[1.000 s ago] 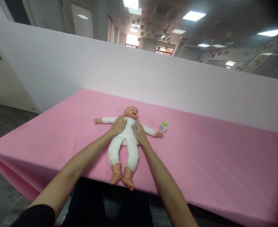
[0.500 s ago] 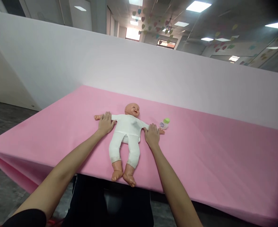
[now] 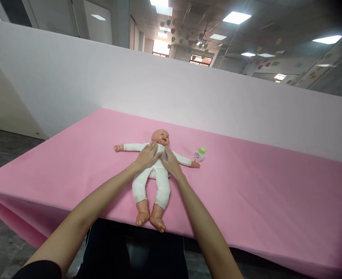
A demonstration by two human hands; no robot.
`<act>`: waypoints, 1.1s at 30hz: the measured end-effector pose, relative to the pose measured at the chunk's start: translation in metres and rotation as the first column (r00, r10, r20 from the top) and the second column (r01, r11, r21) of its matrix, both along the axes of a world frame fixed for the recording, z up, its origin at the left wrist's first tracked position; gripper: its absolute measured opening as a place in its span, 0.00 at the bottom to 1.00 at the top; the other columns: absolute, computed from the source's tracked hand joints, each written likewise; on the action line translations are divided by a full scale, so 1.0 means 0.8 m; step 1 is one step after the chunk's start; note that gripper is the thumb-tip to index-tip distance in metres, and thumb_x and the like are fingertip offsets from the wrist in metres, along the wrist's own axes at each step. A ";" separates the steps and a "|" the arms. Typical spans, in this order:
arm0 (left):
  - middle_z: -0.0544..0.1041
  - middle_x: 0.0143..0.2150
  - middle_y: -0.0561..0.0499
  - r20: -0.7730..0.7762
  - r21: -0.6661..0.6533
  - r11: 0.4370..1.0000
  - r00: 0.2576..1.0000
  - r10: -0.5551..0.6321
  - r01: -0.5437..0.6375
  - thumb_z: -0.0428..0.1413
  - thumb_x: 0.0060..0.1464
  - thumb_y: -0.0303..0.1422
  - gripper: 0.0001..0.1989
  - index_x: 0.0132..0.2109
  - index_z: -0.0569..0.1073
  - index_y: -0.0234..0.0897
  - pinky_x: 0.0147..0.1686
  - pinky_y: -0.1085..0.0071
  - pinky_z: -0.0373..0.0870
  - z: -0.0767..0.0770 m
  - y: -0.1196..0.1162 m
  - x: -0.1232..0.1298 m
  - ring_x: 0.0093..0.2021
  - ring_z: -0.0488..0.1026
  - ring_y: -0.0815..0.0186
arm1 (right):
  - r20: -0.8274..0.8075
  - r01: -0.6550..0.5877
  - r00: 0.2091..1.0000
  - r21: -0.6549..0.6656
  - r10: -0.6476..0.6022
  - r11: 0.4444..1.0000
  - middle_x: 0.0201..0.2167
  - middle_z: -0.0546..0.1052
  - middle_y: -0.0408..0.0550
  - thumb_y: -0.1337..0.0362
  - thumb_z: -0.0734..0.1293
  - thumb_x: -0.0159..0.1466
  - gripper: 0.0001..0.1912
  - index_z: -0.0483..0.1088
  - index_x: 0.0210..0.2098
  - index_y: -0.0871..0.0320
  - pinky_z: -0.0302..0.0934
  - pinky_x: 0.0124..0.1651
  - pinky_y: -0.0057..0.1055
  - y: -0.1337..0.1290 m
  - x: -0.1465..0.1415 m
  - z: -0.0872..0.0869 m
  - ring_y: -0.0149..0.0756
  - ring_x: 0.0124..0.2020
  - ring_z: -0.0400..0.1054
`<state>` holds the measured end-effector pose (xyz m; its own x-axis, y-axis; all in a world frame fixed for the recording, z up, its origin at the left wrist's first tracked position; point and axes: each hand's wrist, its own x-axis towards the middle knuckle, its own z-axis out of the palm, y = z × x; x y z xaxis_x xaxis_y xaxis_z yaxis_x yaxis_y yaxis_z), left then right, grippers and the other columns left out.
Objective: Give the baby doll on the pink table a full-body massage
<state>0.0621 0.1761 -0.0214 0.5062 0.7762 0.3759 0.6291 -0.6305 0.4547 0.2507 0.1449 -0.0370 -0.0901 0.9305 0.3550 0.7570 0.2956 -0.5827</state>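
Note:
A baby doll (image 3: 162, 186) in a white cloth suit lies on its back, arms spread and feet toward me. My left hand (image 3: 147, 155) rests flat on the left side of its chest, fingers stretched toward the neck. On the other side of the chest lies my right hand (image 3: 171, 161), also open, its thumb close to the left one. Between them a strip of the white suit shows; the rest of the chest is covered. Beside the doll's hand on the right is a small clear bottle (image 3: 199, 155) with a green cap.
Pink cloth (image 3: 260, 193) covers the table and hangs over its front edge. Behind the table runs a low white partition (image 3: 188, 93). A pale door (image 3: 5, 97) stands at the far left.
Both my hands have moved inward from the doll's arms onto its chest. The doll's arms stay spread, and the bottle remains beside its hand.

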 end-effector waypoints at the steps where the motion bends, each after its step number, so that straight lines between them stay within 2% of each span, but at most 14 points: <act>1: 0.55 0.75 0.32 -0.047 -0.034 0.999 0.999 -0.022 0.020 0.39 0.73 0.46 0.34 0.73 0.58 0.25 0.74 0.51 0.45 -0.002 -0.001 0.004 0.77 0.47 0.50 | 0.033 -0.034 0.999 -0.027 0.035 0.999 0.73 0.57 0.58 0.49 0.57 0.72 0.37 0.57 0.73 0.64 0.43 0.78 0.47 0.000 -0.006 0.000 0.47 0.75 0.49; 3: 0.51 0.77 0.34 -0.129 -0.097 0.994 0.990 -0.051 0.039 0.37 0.73 0.48 0.36 0.74 0.54 0.24 0.74 0.49 0.45 -0.007 0.001 0.006 0.78 0.44 0.50 | 0.095 -0.050 0.994 -0.088 0.058 0.995 0.75 0.53 0.58 0.51 0.55 0.74 0.37 0.55 0.74 0.67 0.39 0.78 0.48 -0.001 -0.013 -0.002 0.46 0.77 0.45; 6: 0.47 0.78 0.36 -0.164 -0.120 0.992 0.986 -0.042 0.023 0.35 0.72 0.51 0.38 0.76 0.52 0.26 0.75 0.50 0.43 -0.014 0.008 0.003 0.78 0.41 0.50 | 0.162 0.024 0.987 -0.132 -0.002 0.991 0.76 0.49 0.59 0.51 0.52 0.75 0.37 0.51 0.75 0.69 0.35 0.79 0.49 -0.004 -0.012 -0.004 0.46 0.78 0.40; 9: 0.47 0.78 0.35 -0.159 -0.127 0.990 0.986 0.045 -0.066 0.34 0.71 0.54 0.41 0.76 0.51 0.26 0.74 0.50 0.43 -0.022 0.017 -0.004 0.78 0.42 0.48 | 0.213 0.109 0.974 -0.157 -0.074 0.982 0.76 0.50 0.59 0.48 0.51 0.76 0.38 0.49 0.76 0.68 0.35 0.78 0.50 -0.008 -0.002 -0.006 0.47 0.78 0.41; 12: 0.50 0.77 0.31 -0.181 -0.136 0.974 0.971 0.156 -0.182 0.36 0.71 0.54 0.42 0.75 0.52 0.22 0.74 0.48 0.44 -0.032 0.028 -0.021 0.77 0.46 0.47 | 0.283 0.205 0.946 -0.155 -0.155 0.966 0.74 0.55 0.62 0.46 0.50 0.77 0.38 0.53 0.74 0.68 0.36 0.77 0.51 -0.011 0.017 -0.012 0.48 0.76 0.47; 14: 0.54 0.76 0.31 -0.214 -0.099 0.965 0.952 0.218 -0.243 0.37 0.72 0.52 0.40 0.74 0.55 0.22 0.74 0.48 0.43 -0.041 0.035 -0.039 0.77 0.47 0.47 | 0.345 0.267 0.914 -0.119 -0.212 0.956 0.73 0.57 0.63 0.44 0.50 0.76 0.38 0.57 0.72 0.68 0.37 0.76 0.49 -0.013 0.033 -0.019 0.49 0.75 0.49; 18: 0.56 0.75 0.32 -0.239 0.081 0.946 0.915 0.324 -0.313 0.39 0.72 0.50 0.37 0.73 0.58 0.23 0.74 0.50 0.42 -0.061 0.044 -0.082 0.77 0.50 0.48 | 0.472 0.350 0.828 -0.017 -0.301 0.936 0.69 0.63 0.66 0.42 0.52 0.76 0.38 0.62 0.68 0.70 0.37 0.75 0.50 -0.018 0.066 -0.032 0.53 0.71 0.53; 23: 0.57 0.74 0.30 -0.206 0.230 0.919 0.907 0.368 -0.321 0.40 0.71 0.46 0.36 0.73 0.59 0.21 0.73 0.47 0.46 -0.074 0.044 -0.108 0.76 0.51 0.46 | 0.543 0.364 0.758 0.107 -0.361 0.925 0.66 0.66 0.69 0.47 0.56 0.75 0.33 0.64 0.64 0.71 0.41 0.73 0.51 -0.030 0.099 -0.039 0.56 0.68 0.57; 26: 0.60 0.73 0.28 -0.208 0.203 0.917 0.899 0.384 -0.345 0.40 0.72 0.43 0.33 0.71 0.61 0.20 0.72 0.46 0.48 -0.064 0.042 -0.102 0.75 0.53 0.44 | 0.520 0.344 0.783 0.094 -0.341 0.934 0.63 0.69 0.69 0.50 0.56 0.76 0.30 0.67 0.62 0.70 0.44 0.71 0.52 -0.035 0.104 -0.032 0.56 0.67 0.58; 29: 0.63 0.71 0.27 -0.177 0.125 0.926 0.910 0.375 -0.357 0.40 0.73 0.43 0.32 0.69 0.64 0.21 0.71 0.45 0.51 -0.040 0.038 -0.085 0.74 0.55 0.42 | 0.382 0.362 0.855 0.042 -0.349 0.931 0.64 0.69 0.68 0.50 0.53 0.76 0.32 0.65 0.64 0.70 0.45 0.72 0.53 -0.031 0.092 -0.017 0.57 0.68 0.57; 31: 0.64 0.71 0.28 -0.108 0.098 0.951 0.946 0.304 -0.295 0.39 0.73 0.43 0.31 0.69 0.64 0.23 0.71 0.47 0.52 -0.024 0.033 -0.067 0.74 0.56 0.44 | 0.222 0.334 0.918 0.015 -0.329 0.942 0.69 0.63 0.65 0.48 0.52 0.76 0.35 0.60 0.69 0.69 0.44 0.74 0.51 -0.026 0.073 -0.006 0.55 0.73 0.52; 33: 0.62 0.72 0.31 -0.061 0.080 0.981 0.982 0.179 -0.174 0.37 0.74 0.44 0.30 0.70 0.63 0.27 0.72 0.50 0.52 -0.012 0.026 -0.047 0.74 0.55 0.47 | 0.070 0.253 0.965 -0.006 -0.252 0.968 0.73 0.57 0.61 0.44 0.50 0.76 0.39 0.56 0.73 0.68 0.44 0.76 0.47 -0.019 0.049 0.002 0.50 0.75 0.49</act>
